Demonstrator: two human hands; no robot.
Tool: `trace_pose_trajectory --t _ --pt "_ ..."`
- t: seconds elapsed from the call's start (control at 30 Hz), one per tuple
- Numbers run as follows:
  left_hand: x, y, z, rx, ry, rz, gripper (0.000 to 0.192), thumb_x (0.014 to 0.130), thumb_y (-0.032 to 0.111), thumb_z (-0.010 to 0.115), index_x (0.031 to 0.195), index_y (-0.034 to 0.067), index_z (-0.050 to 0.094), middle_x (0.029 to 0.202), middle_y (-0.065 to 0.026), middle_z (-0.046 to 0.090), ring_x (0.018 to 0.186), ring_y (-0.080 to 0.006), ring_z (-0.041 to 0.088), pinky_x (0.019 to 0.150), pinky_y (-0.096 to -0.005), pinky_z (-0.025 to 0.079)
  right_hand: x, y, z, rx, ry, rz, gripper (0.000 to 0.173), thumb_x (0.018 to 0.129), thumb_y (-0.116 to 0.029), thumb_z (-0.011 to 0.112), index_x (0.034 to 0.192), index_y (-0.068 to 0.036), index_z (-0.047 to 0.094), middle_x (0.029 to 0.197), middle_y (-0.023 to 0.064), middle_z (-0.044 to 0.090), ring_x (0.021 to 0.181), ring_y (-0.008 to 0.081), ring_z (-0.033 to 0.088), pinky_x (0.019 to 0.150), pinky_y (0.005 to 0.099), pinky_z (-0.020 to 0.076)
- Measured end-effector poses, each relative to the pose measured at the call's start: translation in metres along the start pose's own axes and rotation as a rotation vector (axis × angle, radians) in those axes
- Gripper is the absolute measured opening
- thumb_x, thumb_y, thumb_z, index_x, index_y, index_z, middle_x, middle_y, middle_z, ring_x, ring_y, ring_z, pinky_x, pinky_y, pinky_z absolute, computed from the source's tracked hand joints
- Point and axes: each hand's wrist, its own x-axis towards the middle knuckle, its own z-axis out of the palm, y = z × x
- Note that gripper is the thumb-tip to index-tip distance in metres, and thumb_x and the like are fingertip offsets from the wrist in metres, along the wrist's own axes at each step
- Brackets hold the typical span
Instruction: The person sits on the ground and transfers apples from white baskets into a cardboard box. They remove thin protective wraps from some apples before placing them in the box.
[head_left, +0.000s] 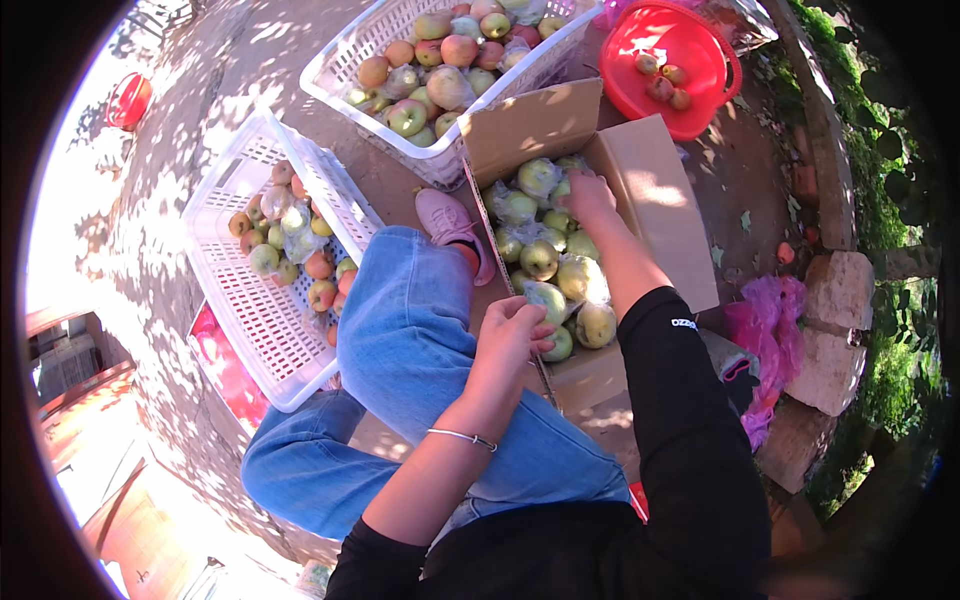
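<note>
An open cardboard box (660, 199) stands before me, packed with green-yellow apples (538, 260), several of them in clear plastic film. My right hand (590, 196) reaches into its far end, fingers against a wrapped apple (561, 193); the back of the hand hides whether they grip it. Over the box's near left edge hovers my left hand (512, 330), fingers loosely bent and apart, with no object visible in it. Close beside those fingers are a film-wrapped apple (546, 300) and a bare green apple (558, 345).
A white plastic crate (262, 341) of apples stands left of my knee. Beyond the box is another white crate (330, 75) full of red-green apples. A red basin (622, 56) at the far right holds several small apples. Pink plastic bags (772, 322) lie beside stone blocks (829, 367).
</note>
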Motion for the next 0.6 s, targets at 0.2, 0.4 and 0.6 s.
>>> trace_pose_trajectory --t 0.2,0.4,0.6 --pt "0.002 -0.003 -0.002 -0.008 0.019 -0.007 0.044 0.094 0.012 0.061 0.13 -0.005 0.043 0.106 -0.0156 0.06 0.092 -0.0235 0.064 0.075 -0.0344 0.055 -0.046 -0.036 0.004 0.062 -0.007 -0.12 0.043 0.085 -0.036 0.072 0.11 -0.003 0.063 0.128 0.0187 0.059 0.115 0.0375 0.057 0.094 0.0467 0.0502" --pt "-0.001 -0.001 0.003 -0.002 0.003 0.011 0.041 0.094 0.012 0.061 0.128 -0.003 0.045 0.104 -0.0148 0.06 0.09 -0.0232 0.063 0.074 -0.0346 0.055 -0.091 -0.022 0.041 0.006 -0.115 -0.301 0.049 0.08 -0.04 0.076 0.11 -0.003 0.062 0.124 0.0193 0.061 0.117 0.0372 0.057 0.097 0.0434 0.0502" --pt "-0.001 -0.001 0.001 -0.029 0.001 0.013 0.04 0.094 0.012 0.061 0.127 -0.003 0.045 0.104 -0.0143 0.059 0.09 -0.0233 0.063 0.073 -0.035 0.055 -0.108 -0.037 0.028 -0.07 -0.317 -0.195 0.076 0.073 -0.035 0.082 0.133 -0.005 0.045 0.124 0.02 0.061 0.116 0.038 0.059 0.096 0.0451 0.0514"
